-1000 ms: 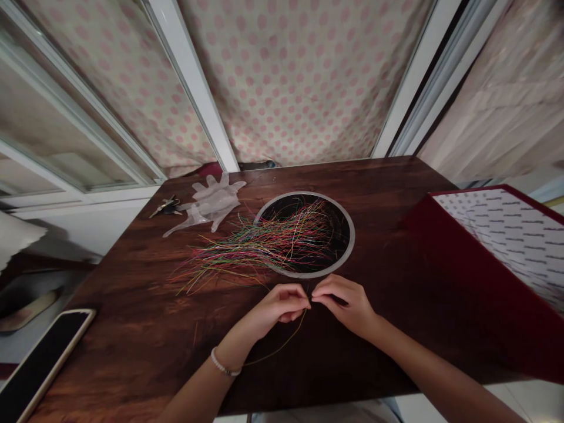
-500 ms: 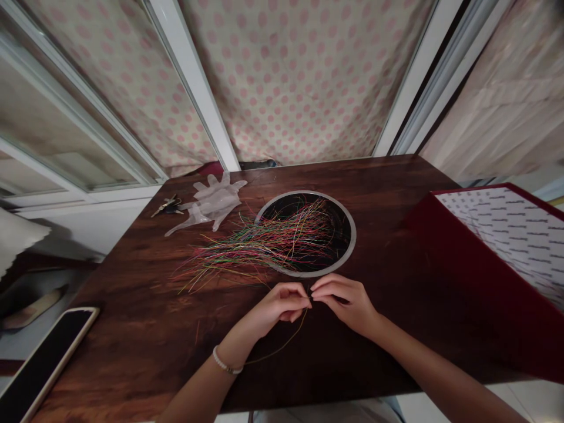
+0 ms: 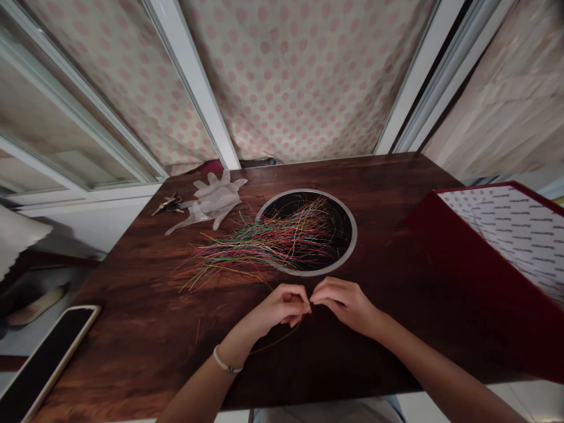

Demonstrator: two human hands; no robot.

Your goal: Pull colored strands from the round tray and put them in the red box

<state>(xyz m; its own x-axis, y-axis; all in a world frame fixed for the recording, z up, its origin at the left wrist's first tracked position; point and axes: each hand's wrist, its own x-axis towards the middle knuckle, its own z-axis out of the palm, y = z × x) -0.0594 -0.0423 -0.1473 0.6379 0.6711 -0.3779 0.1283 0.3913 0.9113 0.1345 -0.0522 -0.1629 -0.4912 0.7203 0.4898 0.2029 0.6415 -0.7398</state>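
Thin strand point(image 3: 282, 339) pinched between fingertips of both hands, left hand point(image 3: 282, 305) and right hand point(image 3: 343, 302).

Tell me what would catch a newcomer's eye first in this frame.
The spray of bright multicoloured threads in the table's middle, fanning out of a round dark recess. Just in front of it, the left hand and right hand meet fingertip to fingertip, pinching one thin strand. A clear plastic glove lies far left.
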